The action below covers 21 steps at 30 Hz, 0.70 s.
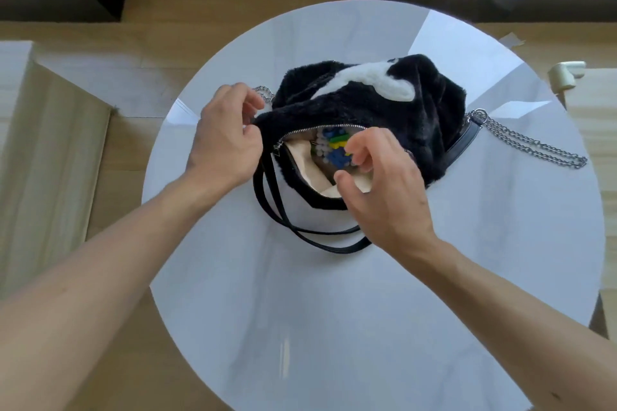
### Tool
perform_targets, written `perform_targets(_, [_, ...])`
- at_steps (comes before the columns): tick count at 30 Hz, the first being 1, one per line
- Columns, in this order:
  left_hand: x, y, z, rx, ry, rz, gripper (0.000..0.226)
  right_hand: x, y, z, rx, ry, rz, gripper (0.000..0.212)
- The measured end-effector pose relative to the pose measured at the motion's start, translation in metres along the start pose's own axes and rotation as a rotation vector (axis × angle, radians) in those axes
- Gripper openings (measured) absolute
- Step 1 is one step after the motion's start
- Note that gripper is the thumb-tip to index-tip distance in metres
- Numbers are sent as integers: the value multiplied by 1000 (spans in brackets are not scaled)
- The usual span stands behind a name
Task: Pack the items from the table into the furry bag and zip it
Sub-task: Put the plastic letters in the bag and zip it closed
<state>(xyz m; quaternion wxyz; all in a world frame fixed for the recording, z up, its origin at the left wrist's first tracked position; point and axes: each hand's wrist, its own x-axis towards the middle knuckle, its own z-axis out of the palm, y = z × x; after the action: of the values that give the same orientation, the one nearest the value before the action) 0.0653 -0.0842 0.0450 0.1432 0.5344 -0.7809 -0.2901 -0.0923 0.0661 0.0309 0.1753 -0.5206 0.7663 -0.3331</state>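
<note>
While left hand (222,140) fingers pinch the furry bag (384,117), right hand (384,187) hides its half-curled, empty fingertips.

Head-worn view, steeply down onto table (334,310)

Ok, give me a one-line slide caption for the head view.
Left hand pinches the open furry bag; right hand hovers above bricks inside.

No readable text, label, number or sign appears anywhere.
</note>
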Motion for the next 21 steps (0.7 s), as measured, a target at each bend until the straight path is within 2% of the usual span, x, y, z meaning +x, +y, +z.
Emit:
perform_targets(3, [6, -31, 4, 35, -180, -108, 40, 0, -24, 19, 42, -79, -13, 10])
perform_targets(6, [5, -44, 8, -30, -315, -62, 58, 2, -44, 39, 2, -124, 3, 7])
perform_targets(8, [5, -47, 11, -128, -325, -37, 67, 5, -54, 50, -40, -179, 30, 12])
perform_targets(10, [9, -51, 13, -155, -304, -13, 56, 9, -60, 59, -107, -246, 80, 17])
perform_targets(13, [17, -51, 15, -85, -349, 77, 17, 15, -61, 67, -220, -265, 173, 15])
perform_targets(14, [18, -50, 14, -81, -359, 94, 13, 17, -60, 68, -240, -252, 205, 17])
perform_targets(18, [21, -49, 10, -130, -424, 78, 18, 23, -55, 70, -295, -149, 290, 19])
perform_targets(21, [21, -48, 6, -183, -471, 93, 23, 27, -56, 72, -308, -76, 351, 34])
